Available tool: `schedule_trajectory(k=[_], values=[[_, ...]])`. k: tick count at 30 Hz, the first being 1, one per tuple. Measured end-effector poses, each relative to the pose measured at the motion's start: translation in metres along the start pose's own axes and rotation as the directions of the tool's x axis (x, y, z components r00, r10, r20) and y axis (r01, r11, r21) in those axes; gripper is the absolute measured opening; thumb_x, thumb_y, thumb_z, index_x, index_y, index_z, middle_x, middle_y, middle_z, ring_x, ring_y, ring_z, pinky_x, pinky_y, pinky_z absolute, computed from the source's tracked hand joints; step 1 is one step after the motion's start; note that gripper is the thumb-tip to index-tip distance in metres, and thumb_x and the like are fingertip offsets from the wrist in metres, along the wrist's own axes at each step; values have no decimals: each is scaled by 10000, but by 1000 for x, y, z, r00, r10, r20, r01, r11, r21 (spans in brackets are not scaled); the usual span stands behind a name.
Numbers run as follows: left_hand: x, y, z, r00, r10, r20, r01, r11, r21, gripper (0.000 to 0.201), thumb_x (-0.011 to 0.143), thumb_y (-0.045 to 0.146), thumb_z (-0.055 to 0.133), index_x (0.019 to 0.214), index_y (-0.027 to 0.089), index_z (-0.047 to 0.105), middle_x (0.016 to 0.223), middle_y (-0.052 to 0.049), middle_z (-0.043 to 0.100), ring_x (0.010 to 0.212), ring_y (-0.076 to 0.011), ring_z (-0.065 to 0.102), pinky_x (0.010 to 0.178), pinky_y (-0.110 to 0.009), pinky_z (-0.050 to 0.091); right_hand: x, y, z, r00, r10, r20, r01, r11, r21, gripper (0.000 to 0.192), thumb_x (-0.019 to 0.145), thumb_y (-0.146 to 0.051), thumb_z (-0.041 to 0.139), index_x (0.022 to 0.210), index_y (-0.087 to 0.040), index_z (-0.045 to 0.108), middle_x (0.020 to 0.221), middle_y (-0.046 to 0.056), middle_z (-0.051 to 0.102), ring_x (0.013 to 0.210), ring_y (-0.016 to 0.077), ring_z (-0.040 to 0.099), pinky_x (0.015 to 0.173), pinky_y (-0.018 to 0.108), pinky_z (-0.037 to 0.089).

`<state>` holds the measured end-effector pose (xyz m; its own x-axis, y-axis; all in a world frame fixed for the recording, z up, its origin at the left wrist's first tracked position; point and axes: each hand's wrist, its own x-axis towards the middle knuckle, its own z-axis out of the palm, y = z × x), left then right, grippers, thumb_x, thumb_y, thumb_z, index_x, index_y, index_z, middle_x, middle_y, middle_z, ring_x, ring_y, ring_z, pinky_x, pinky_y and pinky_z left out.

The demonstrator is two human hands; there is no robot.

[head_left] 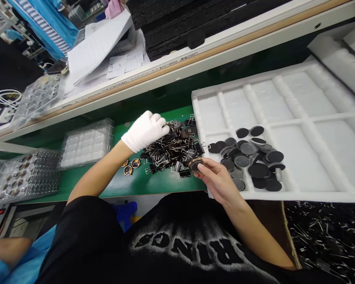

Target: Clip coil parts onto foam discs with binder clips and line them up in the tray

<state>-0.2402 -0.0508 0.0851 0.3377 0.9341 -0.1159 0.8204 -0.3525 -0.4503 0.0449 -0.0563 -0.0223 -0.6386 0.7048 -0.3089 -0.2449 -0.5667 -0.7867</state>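
Note:
My left hand (145,130), in a white glove, reaches into a heap of small black binder clips (174,148) on the green table, its fingertips closed among the clips. My bare right hand (215,177) holds a round dark disc part (196,164) between thumb and fingers, just right of the heap. A few round brass-rimmed parts (131,165) lie on the table under my left wrist. A white foam tray (298,118) to the right holds several black round discs (250,157) in one compartment.
Clear plastic blister trays (85,144) sit to the left, one (20,175) loaded with small round parts. A raised shelf rail (195,55) runs across the back with papers (100,43) on it. More clips fill a bin (325,232) at lower right.

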Motion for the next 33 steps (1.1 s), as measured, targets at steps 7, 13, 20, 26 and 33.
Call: schedule_trajectory(k=[7, 13, 20, 26, 33], values=[[-25, 33, -26, 809, -570, -142, 347, 659, -667, 158, 976, 337, 637, 1031, 203, 700, 913, -41, 723, 796, -177, 665, 731, -334, 500, 3, -7, 16, 984, -84, 158, 76, 996, 56, 260, 828, -474, 868, 997, -280, 831, 1326, 77, 721, 1014, 212, 711, 840, 358, 615], [-31, 115, -22, 666, -717, -207, 148, 399, -905, 143, 952, 344, 665, 906, 209, 652, 837, -15, 754, 698, -121, 677, 665, -267, 522, 10, -17, 35, 968, -202, 148, 176, 969, 173, 268, 841, -502, 864, 1032, -320, 820, 1416, 39, 702, 1280, 266, 673, 1158, 494, 521], [-36, 86, -35, 903, -389, 181, 332, 368, -868, 289, 847, 472, 629, 735, 229, 518, 558, 59, 561, 511, -118, 495, 534, -260, 372, 0, -33, 7, 928, -184, 325, 230, 967, -111, 108, 912, -310, 823, 1016, -303, 849, 1261, 55, 777, 1268, 258, 693, 1073, 390, 588], [-25, 76, -48, 950, -120, 289, 309, 509, -804, 570, 828, 665, 605, 565, 216, 372, 468, 56, 363, 470, -98, 296, 515, -278, 243, -5, -44, -2, 927, -176, 331, 283, 908, -309, 91, 880, -270, 834, 968, -289, 852, 1189, 63, 792, 1059, 244, 775, 887, 333, 665], [-28, 86, -38, 977, 31, 209, 170, 472, -865, 563, 846, 678, 597, 581, 211, 430, 499, 50, 435, 462, -84, 321, 500, -266, 252, -10, -60, -6, 884, -122, 452, 337, 835, -435, 124, 900, -235, 802, 1005, -284, 847, 1192, 71, 791, 1113, 233, 764, 926, 294, 636]])
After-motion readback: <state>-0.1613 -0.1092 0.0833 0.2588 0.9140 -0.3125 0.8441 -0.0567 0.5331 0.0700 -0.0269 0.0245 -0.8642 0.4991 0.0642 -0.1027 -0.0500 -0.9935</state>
